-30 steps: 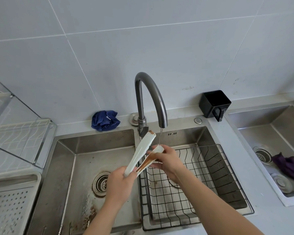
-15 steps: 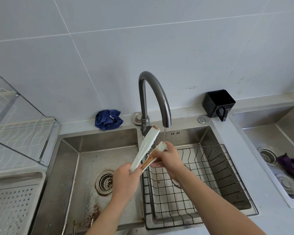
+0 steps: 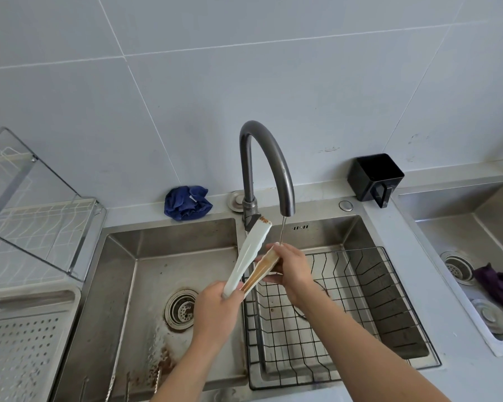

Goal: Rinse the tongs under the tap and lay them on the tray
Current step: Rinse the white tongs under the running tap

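Left hand (image 3: pixel 215 310) fist-grips tongs (image 3: pixel 251 256) at hinge end; right hand (image 3: pixel 288 266) pinches lower blade under tap (image 3: pixel 273 166) stream. Long axis slants up-right; tray (image 3: pixel 26 338) lies far left, nearer left hand.

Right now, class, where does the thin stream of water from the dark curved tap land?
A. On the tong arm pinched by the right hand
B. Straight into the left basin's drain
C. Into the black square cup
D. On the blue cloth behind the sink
A: the stream from the dark curved tap meets the brown-stained arm of the white tongs at the right hand.
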